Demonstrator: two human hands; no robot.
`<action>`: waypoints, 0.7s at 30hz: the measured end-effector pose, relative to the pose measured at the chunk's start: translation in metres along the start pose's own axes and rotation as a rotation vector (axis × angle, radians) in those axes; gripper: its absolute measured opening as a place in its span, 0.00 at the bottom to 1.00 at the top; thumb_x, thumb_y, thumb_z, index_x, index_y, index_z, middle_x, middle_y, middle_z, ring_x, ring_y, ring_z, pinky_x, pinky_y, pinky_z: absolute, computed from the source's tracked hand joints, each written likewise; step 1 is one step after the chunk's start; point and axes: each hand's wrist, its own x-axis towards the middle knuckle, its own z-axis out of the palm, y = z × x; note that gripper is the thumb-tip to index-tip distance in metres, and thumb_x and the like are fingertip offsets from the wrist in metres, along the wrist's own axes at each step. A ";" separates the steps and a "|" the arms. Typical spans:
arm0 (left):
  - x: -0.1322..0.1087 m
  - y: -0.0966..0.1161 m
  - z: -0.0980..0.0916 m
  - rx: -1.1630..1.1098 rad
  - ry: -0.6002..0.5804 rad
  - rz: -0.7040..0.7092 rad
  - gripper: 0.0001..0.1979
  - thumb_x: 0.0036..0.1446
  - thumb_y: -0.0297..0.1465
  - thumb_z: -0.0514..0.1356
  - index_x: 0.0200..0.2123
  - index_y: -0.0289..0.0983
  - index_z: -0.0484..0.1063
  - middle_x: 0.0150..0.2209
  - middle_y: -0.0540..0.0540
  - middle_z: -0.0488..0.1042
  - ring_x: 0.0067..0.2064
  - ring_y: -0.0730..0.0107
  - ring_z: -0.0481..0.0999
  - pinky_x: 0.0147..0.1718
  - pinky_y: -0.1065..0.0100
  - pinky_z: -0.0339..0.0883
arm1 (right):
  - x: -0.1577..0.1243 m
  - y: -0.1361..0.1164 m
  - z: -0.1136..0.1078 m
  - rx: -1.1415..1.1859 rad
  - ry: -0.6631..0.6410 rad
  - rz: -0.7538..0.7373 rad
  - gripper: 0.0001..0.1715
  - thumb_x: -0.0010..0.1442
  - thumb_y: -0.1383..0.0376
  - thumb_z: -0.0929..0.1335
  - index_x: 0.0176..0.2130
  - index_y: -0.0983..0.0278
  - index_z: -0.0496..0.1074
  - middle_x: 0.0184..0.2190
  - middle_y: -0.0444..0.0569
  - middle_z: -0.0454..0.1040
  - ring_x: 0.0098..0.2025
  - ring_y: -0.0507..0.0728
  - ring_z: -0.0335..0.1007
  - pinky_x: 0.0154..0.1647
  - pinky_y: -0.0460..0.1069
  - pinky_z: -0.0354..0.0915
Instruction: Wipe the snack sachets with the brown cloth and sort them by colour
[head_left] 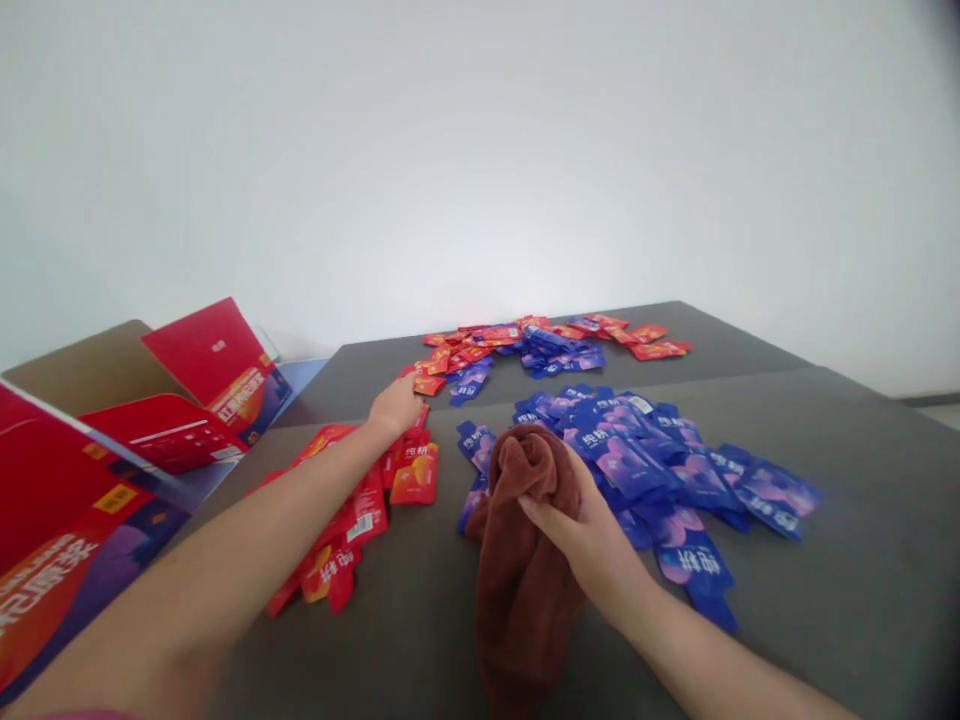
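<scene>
At the centre of the frame, the right hand [581,530] is closed on a crumpled brown towel [525,580], its thumb and fingers pinching a bunched fold near the top while the rest of the cloth hangs down toward the bottom edge of the frame. The towel lies over the near left edge of a spread of blue foil sachets [637,470], which are scattered loosely and overlap one another across the right half of the bench [847,540]. A few of these sachets lie just left of the towel.

Left of centre, the left hand [395,407] reaches forward with its fingers bunched over the top end of a loose strip of red foil sachets [352,520]. It is at or touching the uppermost sachets, but the view does not settle whether it is holding one.

Toward the far edge of the bench, a mixed heap of red and blue sachets [525,340] stretches sideways, just beyond the blue spread.

In the upper left of the frame stands an opened cardboard box [97,370], its printed red flaps [202,350] raised. A large red and purple printed carton panel [67,520] fills the lower left corner, just beyond the left forearm. A plain white wall [480,150] rises behind the bench.
</scene>
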 end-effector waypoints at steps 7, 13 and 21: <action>0.065 -0.005 0.015 0.309 -0.177 0.090 0.19 0.61 0.33 0.56 0.55 0.33 0.66 0.54 0.34 0.71 0.54 0.54 0.72 0.52 0.56 0.66 | -0.004 -0.006 0.007 0.050 -0.039 0.019 0.34 0.52 0.69 0.70 0.57 0.56 0.61 0.60 0.46 0.66 0.63 0.56 0.59 0.65 0.53 0.54; 0.092 -0.004 0.028 0.470 -0.328 0.234 0.18 0.61 0.36 0.58 0.52 0.35 0.67 0.52 0.41 0.69 0.50 0.60 0.72 0.47 0.53 0.69 | -0.003 -0.007 0.009 0.092 -0.069 0.022 0.33 0.53 0.70 0.70 0.57 0.54 0.62 0.58 0.43 0.67 0.61 0.54 0.61 0.63 0.50 0.57; 0.084 -0.003 0.028 0.495 -0.294 0.223 0.17 0.62 0.36 0.57 0.51 0.34 0.68 0.50 0.41 0.71 0.48 0.61 0.73 0.46 0.54 0.70 | -0.003 -0.010 0.010 0.161 -0.079 0.027 0.33 0.54 0.70 0.70 0.56 0.54 0.62 0.58 0.43 0.67 0.61 0.54 0.61 0.62 0.50 0.57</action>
